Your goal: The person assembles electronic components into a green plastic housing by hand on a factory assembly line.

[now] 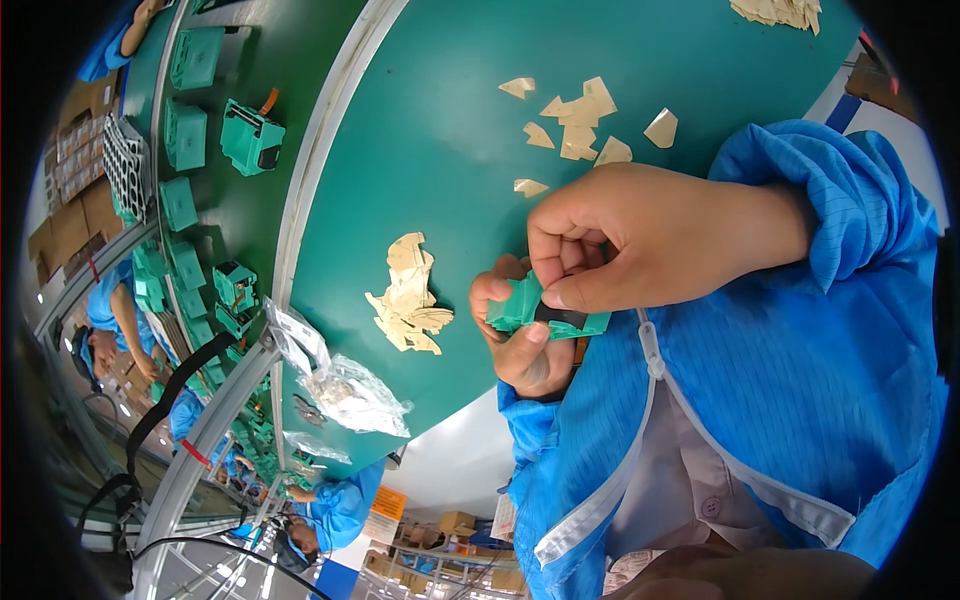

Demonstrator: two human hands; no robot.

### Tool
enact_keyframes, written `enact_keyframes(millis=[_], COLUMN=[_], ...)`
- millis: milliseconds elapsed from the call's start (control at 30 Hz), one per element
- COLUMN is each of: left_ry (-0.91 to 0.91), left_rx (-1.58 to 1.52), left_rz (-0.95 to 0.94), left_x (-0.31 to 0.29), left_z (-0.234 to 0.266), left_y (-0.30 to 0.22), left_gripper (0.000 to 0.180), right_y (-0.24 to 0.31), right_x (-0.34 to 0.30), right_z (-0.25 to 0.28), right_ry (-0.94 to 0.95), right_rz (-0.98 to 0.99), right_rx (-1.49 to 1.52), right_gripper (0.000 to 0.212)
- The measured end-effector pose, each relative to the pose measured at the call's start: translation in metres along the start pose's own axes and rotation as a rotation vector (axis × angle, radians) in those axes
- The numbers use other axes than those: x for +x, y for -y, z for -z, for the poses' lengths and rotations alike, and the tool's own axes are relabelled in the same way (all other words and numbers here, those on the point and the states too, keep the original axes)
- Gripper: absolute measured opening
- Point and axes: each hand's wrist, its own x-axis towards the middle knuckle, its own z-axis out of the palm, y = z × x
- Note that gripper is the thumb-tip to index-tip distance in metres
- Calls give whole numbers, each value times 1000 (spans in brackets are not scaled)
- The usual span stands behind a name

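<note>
My left hand [528, 360] holds a small green plastic housing [514, 306] with a black part in it, close in front of my blue jacket. My right hand [650, 235] reaches over it from the right, thumb and fingers pinched together at the housing's upper face. Whatever lies between those fingertips is hidden. Left of the hands rests a pile of cream-coloured paper-like pieces [408, 295]. Beyond my right hand, several loose cream pieces [580, 120] lie scattered on the green table [450, 130].
A clear plastic bag [355, 395] lies at the table's left corner, by a metal rail [312, 150]. Past the rail, a line carries several green housings [250, 138]. Co-workers in blue [340, 510] are at the lower left. Another cream pile [778, 12] sits at the far edge.
</note>
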Motion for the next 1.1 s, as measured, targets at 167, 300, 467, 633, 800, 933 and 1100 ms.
enact_keyframes(millis=[167, 300, 467, 633, 800, 933, 1100], left_ry=[2, 23, -17, -70, -25, -52, 27], left_rx=[-12, 0, 33, 51, 47, 42, 151], left_rz=[-2, -2, -35, -133, -150, -170, -158], left_x=[0, 1, 0, 3, 4, 3, -1], left_z=[2, 3, -3, -13, -8, -10, -2], left_y=[0, 2, 3, 3, 3, 4, 2], left_gripper=[40, 40, 40, 39, 39, 39, 43], right_y=[0, 0, 1, -14, -8, -10, -9], right_x=[0, -1, -1, -3, -5, -6, -7], right_z=[0, 1, -3, -10, -13, -14, -14], right_ry=[-4, -17, -55, -179, -178, -194, -213], right_rz=[9, 1, 9, 275, 176, 196, 238], right_rx=[21, -1, -65, -57, -113, -144, -191], right_gripper=[12, 13, 13, 8, 6, 7, 8])
